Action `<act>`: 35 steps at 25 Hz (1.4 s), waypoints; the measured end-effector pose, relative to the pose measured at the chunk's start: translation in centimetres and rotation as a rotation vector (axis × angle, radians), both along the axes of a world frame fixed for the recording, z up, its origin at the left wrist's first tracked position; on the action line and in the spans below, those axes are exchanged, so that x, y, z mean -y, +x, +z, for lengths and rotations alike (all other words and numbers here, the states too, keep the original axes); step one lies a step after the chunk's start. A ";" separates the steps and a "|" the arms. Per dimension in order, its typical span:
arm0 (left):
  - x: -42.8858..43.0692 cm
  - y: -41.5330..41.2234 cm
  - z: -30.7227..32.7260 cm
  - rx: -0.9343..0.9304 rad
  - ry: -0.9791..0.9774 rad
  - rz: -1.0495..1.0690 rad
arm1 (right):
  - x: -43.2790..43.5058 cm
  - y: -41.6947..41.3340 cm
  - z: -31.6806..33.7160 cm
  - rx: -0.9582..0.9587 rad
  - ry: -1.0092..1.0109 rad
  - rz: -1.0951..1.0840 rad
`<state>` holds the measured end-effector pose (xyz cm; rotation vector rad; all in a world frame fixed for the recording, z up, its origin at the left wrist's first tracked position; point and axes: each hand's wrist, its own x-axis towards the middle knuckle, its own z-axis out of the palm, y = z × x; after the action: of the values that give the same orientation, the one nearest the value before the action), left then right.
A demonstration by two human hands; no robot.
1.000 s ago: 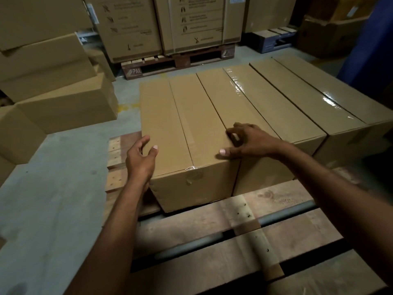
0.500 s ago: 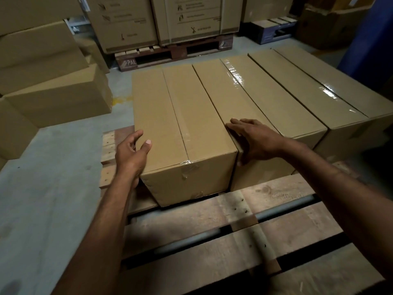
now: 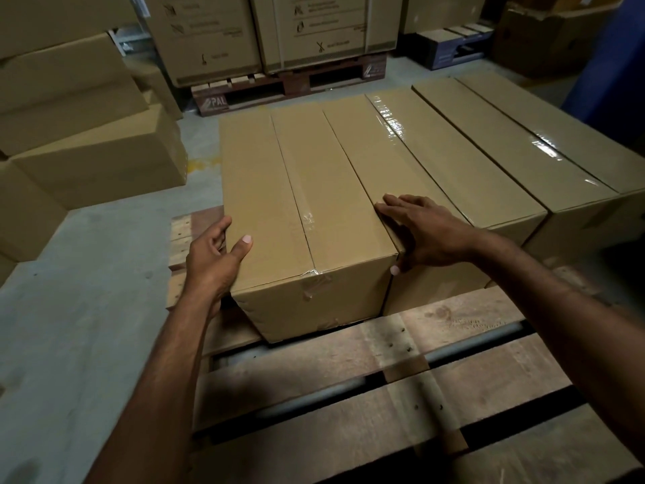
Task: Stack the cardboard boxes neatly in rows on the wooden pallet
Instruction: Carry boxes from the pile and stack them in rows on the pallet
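Bare left hand and right hand, short-trimmed fingernails, on lean, uncovered forearms.

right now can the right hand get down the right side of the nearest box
Probably not. The neighbouring box sits tight against that side of the nearest box, so the right hand only reaches its top edge and protruding front corner.
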<state>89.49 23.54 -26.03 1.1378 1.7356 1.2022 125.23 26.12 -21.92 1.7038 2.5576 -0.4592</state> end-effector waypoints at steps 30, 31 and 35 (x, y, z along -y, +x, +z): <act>4.4 2.3 3.5 0.005 -0.222 -0.033 | 4.9 -4.7 1.5 0.006 -0.121 -0.211; 5.8 2.3 4.8 -0.007 -0.242 -0.021 | 6.1 -5.4 2.9 -0.052 -0.163 -0.218; 11.7 2.4 13.7 -0.035 -0.243 0.051 | 11.3 -7.8 10.3 -0.404 -0.322 -0.335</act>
<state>91.85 11.86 -12.35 0.9799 1.8885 0.9738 117.45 14.80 -11.59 2.0809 2.2398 -1.2723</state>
